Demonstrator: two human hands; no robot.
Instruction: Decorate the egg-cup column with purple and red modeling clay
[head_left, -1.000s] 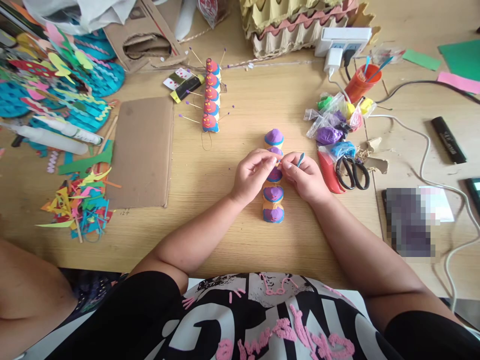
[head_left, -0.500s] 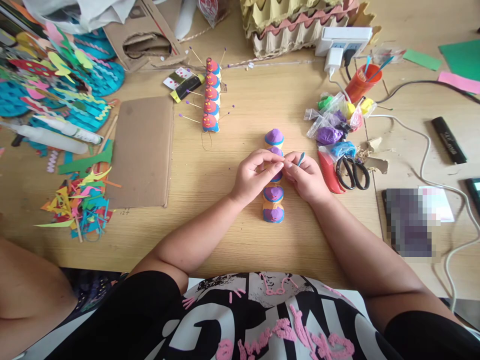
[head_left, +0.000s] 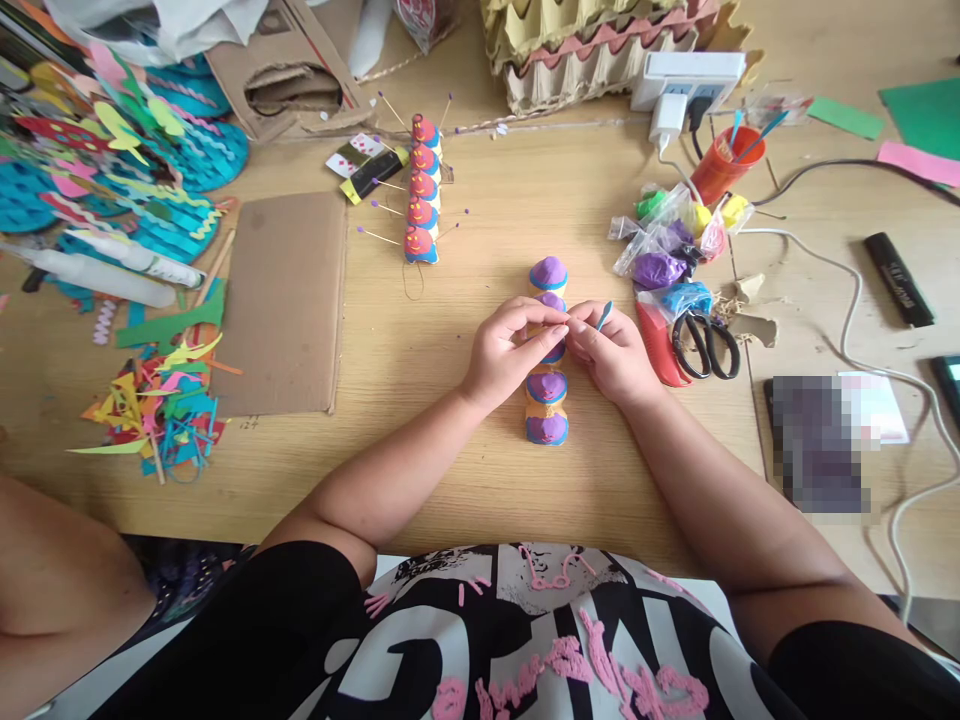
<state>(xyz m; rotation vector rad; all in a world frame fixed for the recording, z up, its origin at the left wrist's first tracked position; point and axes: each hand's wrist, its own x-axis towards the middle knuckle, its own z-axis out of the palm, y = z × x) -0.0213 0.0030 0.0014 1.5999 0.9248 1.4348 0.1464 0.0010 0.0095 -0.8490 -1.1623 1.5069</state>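
Observation:
My left hand (head_left: 510, 350) and my right hand (head_left: 615, 355) meet fingertip to fingertip above a strip of egg-carton cups (head_left: 547, 388) covered in purple and blue clay. Thumb and forefinger of the left hand are pinched together; whatever lies between them is too small to make out. A small blue plastic clay tool (head_left: 604, 315) sticks up from the closed fingers of my right hand. The hands hide the middle cups. Farther off to the left stands a similar strip with red and blue clay cups (head_left: 422, 188), small faces and cotton swabs poking out at its sides.
To the right lie bagged clay (head_left: 658, 268), black-handled scissors (head_left: 705, 345), a red cup (head_left: 727, 165) and a white cable (head_left: 851, 330). A cardboard sheet (head_left: 281, 300) and paper scraps (head_left: 161, 410) lie left. Egg trays (head_left: 592, 70) are stacked behind. Another person's limb (head_left: 60, 570) shows lower left.
The blue clay tool has shifted very slightly in my right hand. Both hands otherwise stay in the same place over the strip.

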